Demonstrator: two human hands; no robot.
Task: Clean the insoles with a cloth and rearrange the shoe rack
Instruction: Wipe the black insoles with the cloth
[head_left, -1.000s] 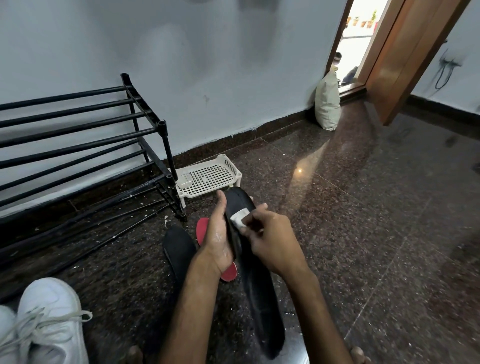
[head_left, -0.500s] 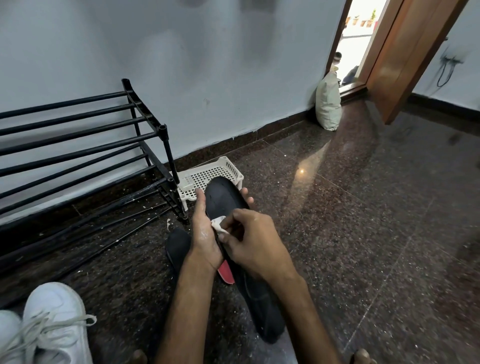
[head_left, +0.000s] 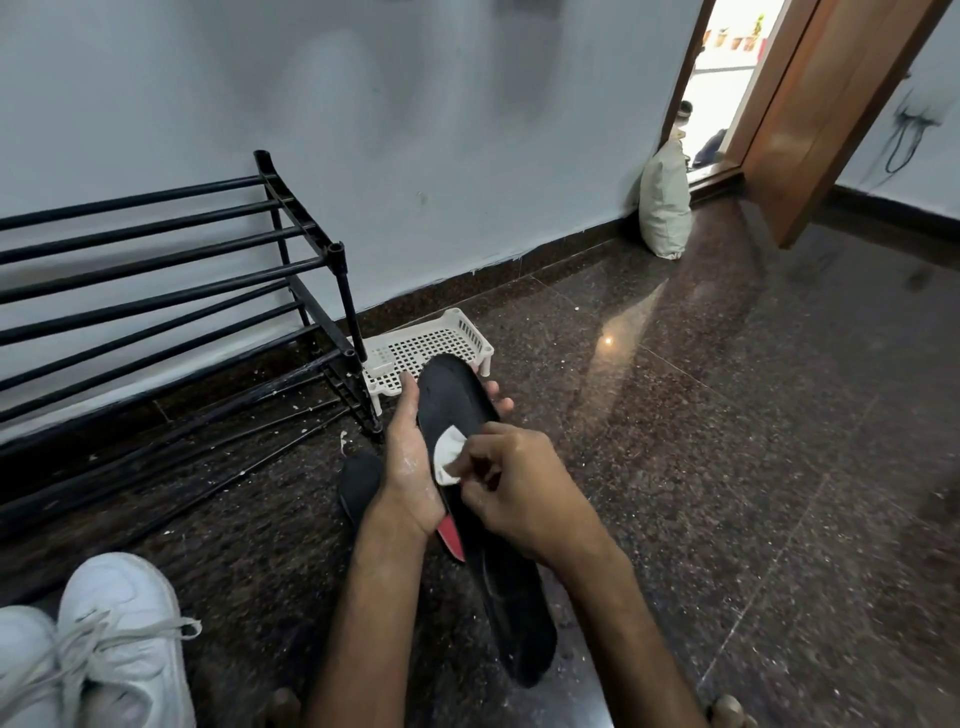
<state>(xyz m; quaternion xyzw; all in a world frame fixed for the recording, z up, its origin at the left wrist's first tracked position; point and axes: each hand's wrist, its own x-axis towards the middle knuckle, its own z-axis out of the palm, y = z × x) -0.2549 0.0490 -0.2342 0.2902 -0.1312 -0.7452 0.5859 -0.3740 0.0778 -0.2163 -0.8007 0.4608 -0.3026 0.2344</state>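
Left of frame stands the empty shoe rack (head_left: 171, 291); left hand (head_left: 410, 467) cups the black insole (head_left: 462, 415) from beneath, long axis running away from the person, while right hand (head_left: 519, 493), fingers pinched closed on the white cloth (head_left: 449, 457), presses it mid-length.
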